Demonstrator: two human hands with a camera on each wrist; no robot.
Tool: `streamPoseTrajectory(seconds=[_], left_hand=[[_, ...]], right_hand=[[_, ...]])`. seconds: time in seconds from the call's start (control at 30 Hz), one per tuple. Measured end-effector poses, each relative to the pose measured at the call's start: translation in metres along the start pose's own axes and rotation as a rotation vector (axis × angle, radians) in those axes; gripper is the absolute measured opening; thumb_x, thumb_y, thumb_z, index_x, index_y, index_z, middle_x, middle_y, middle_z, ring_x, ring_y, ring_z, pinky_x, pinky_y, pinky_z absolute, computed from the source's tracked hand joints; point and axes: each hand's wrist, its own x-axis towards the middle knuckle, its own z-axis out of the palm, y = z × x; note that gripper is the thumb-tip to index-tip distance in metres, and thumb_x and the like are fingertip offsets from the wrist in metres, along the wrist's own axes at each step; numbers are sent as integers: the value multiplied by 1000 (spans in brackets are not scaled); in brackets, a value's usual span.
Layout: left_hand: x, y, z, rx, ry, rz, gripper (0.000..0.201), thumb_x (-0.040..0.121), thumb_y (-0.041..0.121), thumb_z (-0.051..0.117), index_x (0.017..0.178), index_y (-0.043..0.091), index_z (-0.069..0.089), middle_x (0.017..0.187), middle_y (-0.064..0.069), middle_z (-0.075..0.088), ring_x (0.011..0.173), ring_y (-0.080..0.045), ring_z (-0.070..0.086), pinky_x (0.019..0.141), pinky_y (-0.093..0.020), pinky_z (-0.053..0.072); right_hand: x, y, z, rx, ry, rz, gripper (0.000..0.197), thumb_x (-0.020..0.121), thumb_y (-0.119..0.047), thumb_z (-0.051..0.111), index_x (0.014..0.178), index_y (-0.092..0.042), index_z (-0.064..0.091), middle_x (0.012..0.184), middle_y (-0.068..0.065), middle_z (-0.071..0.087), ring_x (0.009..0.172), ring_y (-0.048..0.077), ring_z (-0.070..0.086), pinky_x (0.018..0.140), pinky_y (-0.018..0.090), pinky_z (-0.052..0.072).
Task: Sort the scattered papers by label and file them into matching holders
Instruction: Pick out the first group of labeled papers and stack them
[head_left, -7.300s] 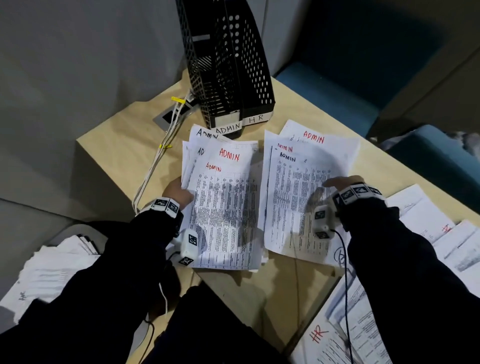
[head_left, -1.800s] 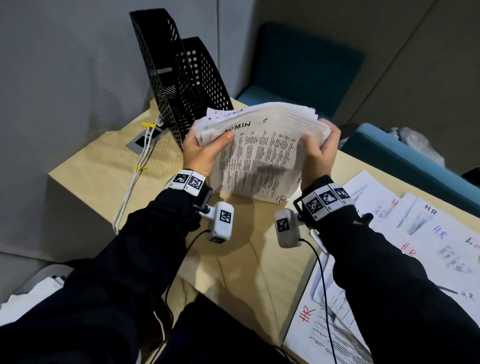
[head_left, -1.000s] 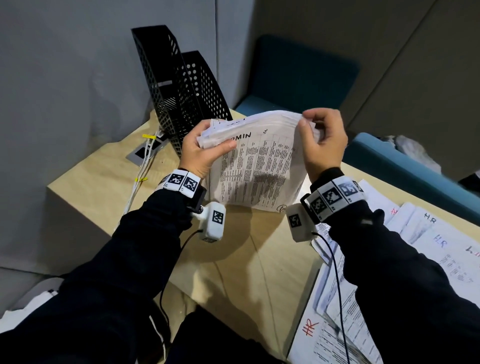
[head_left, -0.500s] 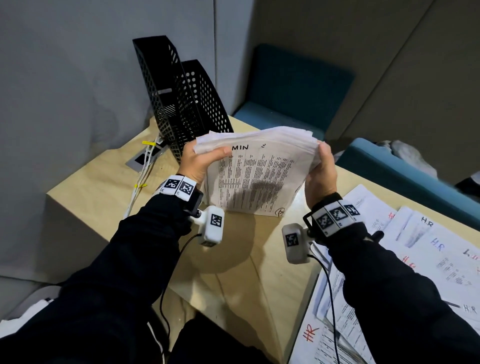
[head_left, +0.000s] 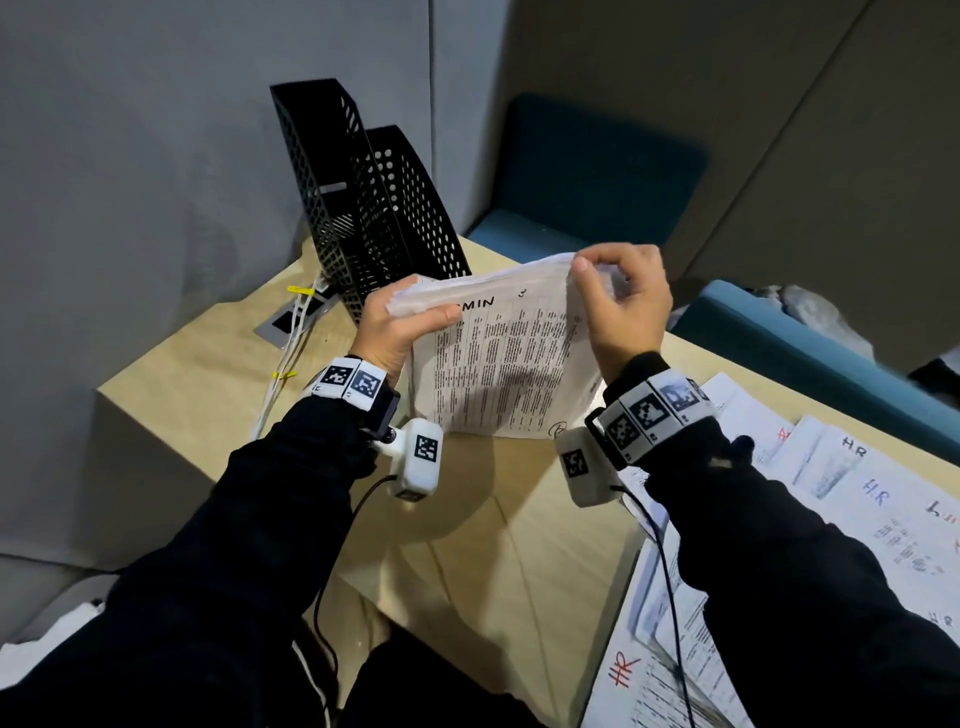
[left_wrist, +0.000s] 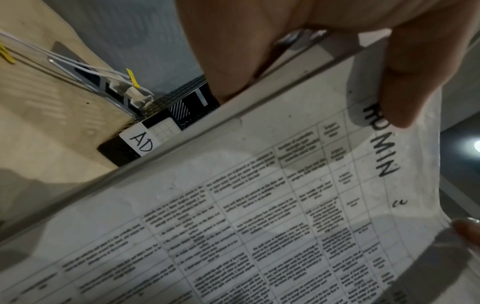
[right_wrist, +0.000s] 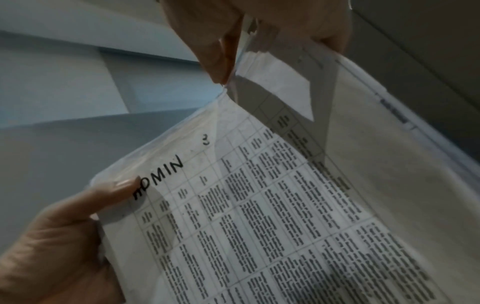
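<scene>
I hold a thick stack of ADMIN papers upright above the table, just in front of two black mesh file holders. My left hand grips the stack's top left corner, thumb over the "ADMIN" label. My right hand pinches the top right corner, thumb in front and fingers curled over the edge. The left wrist view shows the nearer holder's white label reading "AD". In the right wrist view the ADMIN stack fills the frame, with the left hand's thumb on it.
HR-labelled papers lie spread over the table's right side, more at the front right. White cables run from a socket plate beside the holders. A teal seat stands behind the table. Grey wall panels close the left.
Since 7.3 s ago the two ADMIN piles were gathered off the table into one stack held by both hands. In the last half second my right hand shifted from the side edge to the top corner.
</scene>
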Motion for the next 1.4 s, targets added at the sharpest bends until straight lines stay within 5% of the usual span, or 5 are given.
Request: streamPoseTrajectory(seconds=[0.3,0.67,0.83,1.07,1.4], left_hand=[[1,2,1,14,-3,7,18,67,0,70,73,17,73,77,4,76,78,-11,71,74,-21,53],[6,0,-1,38,54,6,17,73,-4,69,86,8,68,74,7,75,75,-7,71,70,-19,54],[5,-1,1,45,74,5,21,76,-5,68,77,16,73,74,6,75,74,-8,71,66,-20,54],[5,-3,4,24,99,-23,12,68,6,70,74,16,71,72,6,75,71,-9,70,66,-21,54],[3,-2,6,-54,86,-79,26,69,8,74,95,7,71,95,-14,73,93,-36,68,85,-45,56]], right_hand=[[3,10,-12,-79,-63,-84,14,87,-13,56,100,-14,61,92,-5,56,84,6,52,82,26,45],[5,9,-16,176,55,196,20,76,-9,47,66,-26,51,70,-9,50,69,9,44,67,29,38],[-6,13,-16,250,-23,278,25,83,-42,43,97,-23,53,100,-3,57,97,13,53,95,39,42],[-14,-7,-8,-871,-248,-615,67,77,-35,52,140,-14,42,144,5,44,139,25,34,111,57,11],[0,-27,32,-1065,-629,-481,61,80,-9,53,138,-19,34,128,2,49,118,25,44,101,49,26]])
